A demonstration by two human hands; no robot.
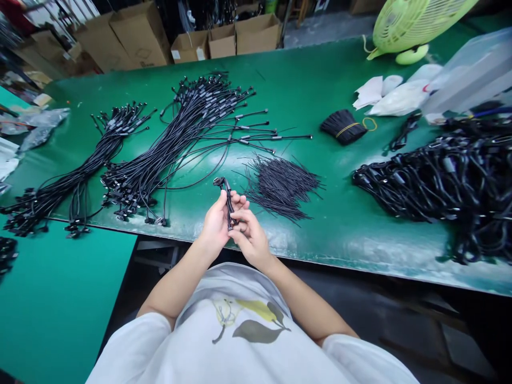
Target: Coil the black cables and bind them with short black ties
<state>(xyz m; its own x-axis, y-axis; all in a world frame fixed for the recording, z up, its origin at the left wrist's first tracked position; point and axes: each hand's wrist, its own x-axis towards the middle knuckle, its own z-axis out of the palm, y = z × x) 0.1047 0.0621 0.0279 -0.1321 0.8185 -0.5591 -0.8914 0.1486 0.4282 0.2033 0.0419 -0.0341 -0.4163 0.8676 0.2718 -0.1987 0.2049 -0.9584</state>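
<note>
The right hand's (254, 240) fingers (243, 215) are clamped on the lower end of a folded black cable (229, 201). It lies between the left hand's (216, 221) thumb and fingers, its connector jutting beyond them. Nearby, thin dark strips (284, 184) lie rightward on the desk (340, 178); long cables (192, 114) spread leftward.

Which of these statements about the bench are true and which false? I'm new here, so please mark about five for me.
1. The left hand and right hand share one folded black cable. True.
2. The right hand is well apart from the folded black cable. False: its fingers are at the cable's lower part.
3. A pile of thin black strands lies to the right of both hands. True.
4. The fan is bright red. False: the fan is yellow-green.
5. Cardboard boxes stand beyond the bench's far edge. True.
</note>
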